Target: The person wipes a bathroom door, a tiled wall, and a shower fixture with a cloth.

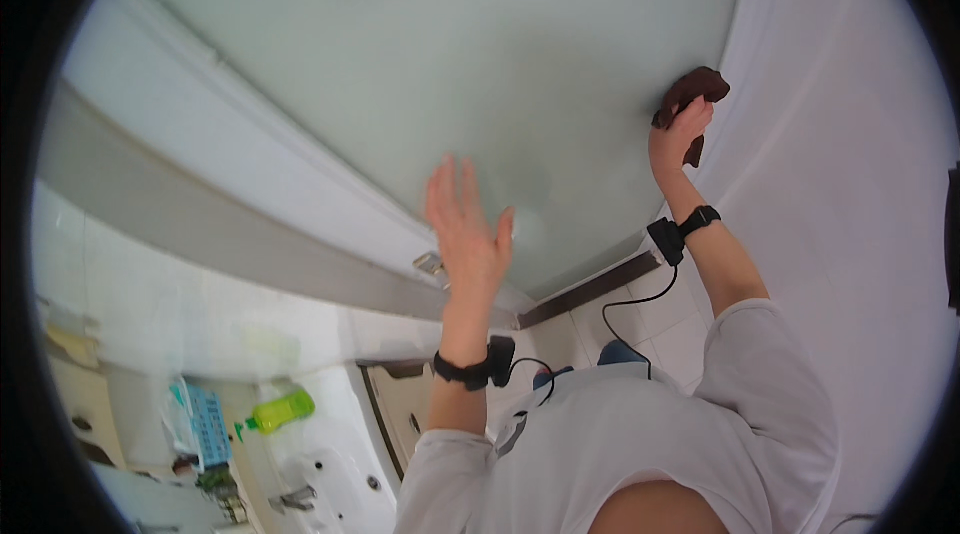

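A large frosted glass panel (465, 46) in a white frame fills the view before me. My right hand (679, 132) grips a dark brown cloth (694, 87) and presses it to the panel's right edge, by the white frame (757, 46). Spread fingers mark my left hand (469, 241), which holds nothing. It is in front of the glass near the left frame, just above a metal latch or handle plate (430, 264). Whether its palm touches the glass, I cannot tell.
At lower left, a white washbasin (330, 451) has a metal faucet (294, 499). A green pump bottle (281, 412) and a light blue plastic basket (206, 421) are beside it. A dark strip (592, 290) borders the panel's bottom, above white floor tiles (667, 309). Cables (637, 301) hang from my wrist straps.
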A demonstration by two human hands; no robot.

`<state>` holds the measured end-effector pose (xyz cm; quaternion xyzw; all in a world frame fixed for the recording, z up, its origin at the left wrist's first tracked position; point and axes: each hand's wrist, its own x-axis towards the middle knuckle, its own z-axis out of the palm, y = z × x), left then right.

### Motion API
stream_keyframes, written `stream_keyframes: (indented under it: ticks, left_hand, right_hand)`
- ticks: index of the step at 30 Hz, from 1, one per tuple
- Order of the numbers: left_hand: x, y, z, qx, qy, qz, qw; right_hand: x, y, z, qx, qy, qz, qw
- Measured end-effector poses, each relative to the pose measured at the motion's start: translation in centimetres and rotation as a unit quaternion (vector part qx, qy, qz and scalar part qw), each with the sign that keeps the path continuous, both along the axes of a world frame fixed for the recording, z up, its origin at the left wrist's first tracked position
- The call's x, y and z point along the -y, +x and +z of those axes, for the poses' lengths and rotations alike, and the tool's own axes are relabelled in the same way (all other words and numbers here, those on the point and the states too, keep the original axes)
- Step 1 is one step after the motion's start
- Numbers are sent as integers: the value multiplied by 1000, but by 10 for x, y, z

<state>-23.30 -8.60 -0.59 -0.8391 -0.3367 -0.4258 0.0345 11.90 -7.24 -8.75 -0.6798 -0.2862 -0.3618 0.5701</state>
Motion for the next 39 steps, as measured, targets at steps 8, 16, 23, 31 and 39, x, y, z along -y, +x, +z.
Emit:
stream_keyframes:
  ticks: [8,16,23,31,39]
  left_hand:
    - [13,-26,-10,88,-43,-38,994]
    - [14,-88,-40,162,-56,71,983]
    - [28,-120,-70,123,-152,68,978]
    - [24,-110,-61,145,-141,30,979]
    - [20,-90,-83,103,-185,15,977]
  right_hand:
    - [-19,-152,49,275,2,216,937]
    - [-35,-295,85,406,-5,409,817]
    - [-40,-305,25,528,-116,405,738]
    - [-49,-297,105,461,-2,369,807]
    - [-27,-231,13,546,-184,365,732]
